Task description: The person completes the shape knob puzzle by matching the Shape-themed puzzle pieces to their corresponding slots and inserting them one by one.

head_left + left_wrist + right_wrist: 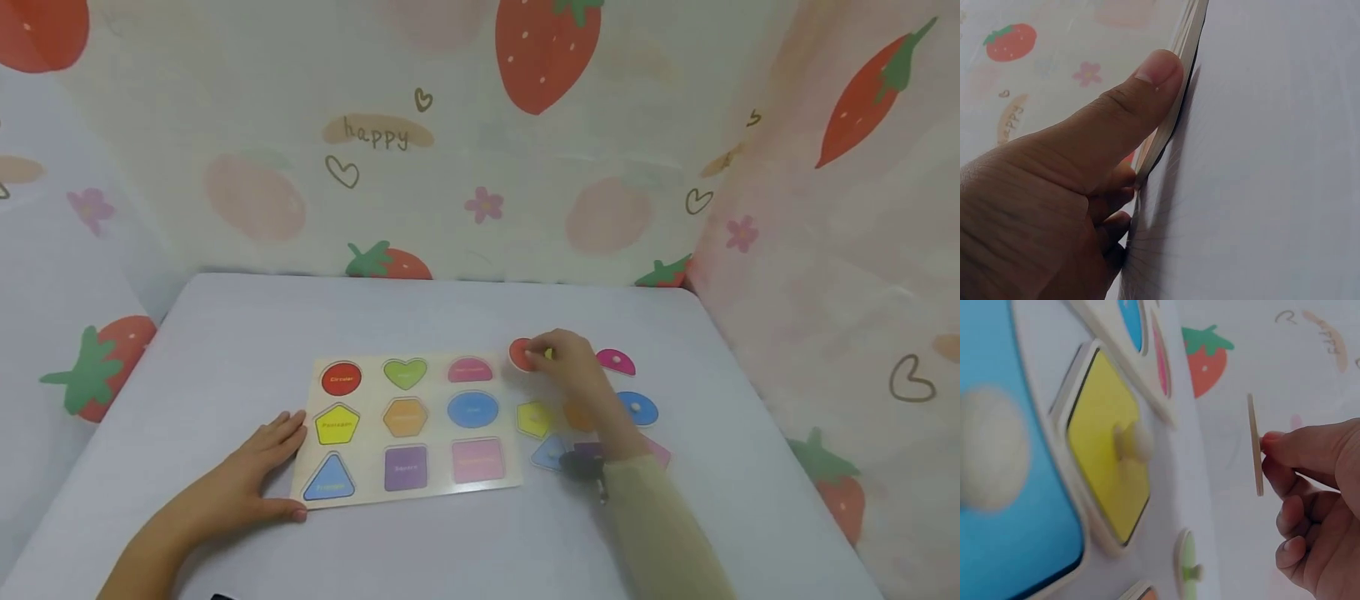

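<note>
A pale wooden board (367,492) printed with coloured, labelled shapes lies flat on the white table. At its left edge rests my left hand (232,487), fingers spread; in the left wrist view the thumb of that hand (1066,162) lies along the board's edge. By its small knob, my right hand (573,367) pinches a red round piece (518,355) beyond the board's upper right corner. In the right wrist view this piece (1255,447) is seen edge-on, off the table, between thumb and index finger of the hand (1322,506).
Right of the board lie knobbed pieces: a yellow pentagon (533,419), a light blue triangle (550,452), a blue oval (639,408), a magenta half-circle (617,362) and several others partly behind the right hand and arm. Strawberry-patterned sheets (465,167) hang around the table.
</note>
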